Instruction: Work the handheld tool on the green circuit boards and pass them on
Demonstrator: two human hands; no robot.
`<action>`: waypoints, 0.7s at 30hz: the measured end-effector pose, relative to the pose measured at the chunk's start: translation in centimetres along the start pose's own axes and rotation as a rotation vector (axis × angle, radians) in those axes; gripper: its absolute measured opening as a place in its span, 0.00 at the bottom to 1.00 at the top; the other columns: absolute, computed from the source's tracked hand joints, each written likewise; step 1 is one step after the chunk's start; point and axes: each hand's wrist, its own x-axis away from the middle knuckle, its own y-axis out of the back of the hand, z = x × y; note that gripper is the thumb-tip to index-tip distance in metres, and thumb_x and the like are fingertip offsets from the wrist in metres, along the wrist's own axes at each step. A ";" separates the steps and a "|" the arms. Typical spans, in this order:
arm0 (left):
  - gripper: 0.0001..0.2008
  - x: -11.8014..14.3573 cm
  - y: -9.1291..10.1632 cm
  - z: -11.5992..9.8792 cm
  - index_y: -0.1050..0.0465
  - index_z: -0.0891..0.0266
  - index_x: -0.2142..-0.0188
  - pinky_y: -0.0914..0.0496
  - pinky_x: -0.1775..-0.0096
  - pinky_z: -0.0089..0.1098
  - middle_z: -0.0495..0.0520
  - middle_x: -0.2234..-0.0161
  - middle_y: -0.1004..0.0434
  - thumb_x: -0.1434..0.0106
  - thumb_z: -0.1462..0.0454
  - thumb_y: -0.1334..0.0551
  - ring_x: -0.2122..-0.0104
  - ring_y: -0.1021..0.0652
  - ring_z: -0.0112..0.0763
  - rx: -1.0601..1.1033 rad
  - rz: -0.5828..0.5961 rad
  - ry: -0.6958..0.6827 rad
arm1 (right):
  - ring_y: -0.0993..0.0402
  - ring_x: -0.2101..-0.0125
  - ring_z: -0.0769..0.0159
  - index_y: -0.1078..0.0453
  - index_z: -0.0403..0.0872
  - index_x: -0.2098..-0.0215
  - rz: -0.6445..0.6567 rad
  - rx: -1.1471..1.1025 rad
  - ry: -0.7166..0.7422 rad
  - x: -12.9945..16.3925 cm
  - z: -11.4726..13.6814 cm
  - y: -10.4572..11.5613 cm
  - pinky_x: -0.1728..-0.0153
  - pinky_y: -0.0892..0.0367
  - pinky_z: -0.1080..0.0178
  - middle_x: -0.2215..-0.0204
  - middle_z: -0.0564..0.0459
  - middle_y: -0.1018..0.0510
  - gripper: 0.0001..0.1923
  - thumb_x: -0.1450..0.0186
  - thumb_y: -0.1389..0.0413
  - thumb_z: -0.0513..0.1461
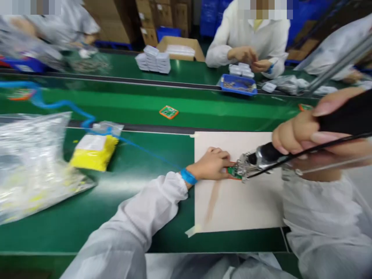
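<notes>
My right hand is wrapped round a black electric screwdriver with a clear tip and a black cable, held at a slant from the right. Its tip is at a small green circuit board with an orange edge, covering part of the board; whether it touches a screw cannot be seen. My left hand, with a blue wrist strap, grips the board's left side between thumb and fingers. The board lies on a pale sheet taped to the green table.
To the left lie a large clear plastic bag and a yellow packet. A blue coiled cord crosses there. Another board lies on the green belt. Beyond are a blue tray, white stacked boxes and co-workers.
</notes>
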 end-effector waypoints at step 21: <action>0.19 0.1 0.5 -0.6 0.18 0.56 0.54 0.41 0.48 0.42 0.54 0.49 0.23 0.32 0.46 0.34 0.52 0.28 0.41 -0.004 0.034 -0.006 | 0.36 0.80 0.73 0.30 0.49 0.50 0.444 -0.286 0.223 -1.9 -1.5 -1.0 0.75 0.31 0.64 0.80 0.58 0.40 0.11 0.30 0.44 0.35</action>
